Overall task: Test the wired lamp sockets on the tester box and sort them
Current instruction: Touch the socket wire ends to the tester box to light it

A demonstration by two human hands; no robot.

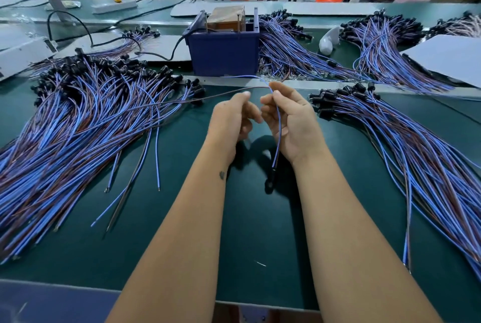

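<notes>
Above the green mat, my right hand (289, 122) pinches the blue and brown wires of one lamp socket (270, 182), whose black socket hangs down below my wrist. The wire ends stick out past my fingers toward the tester box (223, 54), a blue box with metal pins on top. My left hand (231, 119) is beside the right one, fingers curled, thumb and forefinger near the brown wire; whether it pinches the wire is unclear. A large pile of wired sockets (78, 119) lies on the left, another pile (406, 135) on the right.
More wired socket bundles (294, 54) lie behind and right of the tester box, with a further bundle (382, 49) at the far right. A white bulb (328, 41) lies between them. Grey cardboard sheets (447, 59), a power strip (114, 6) and black cables occupy the back.
</notes>
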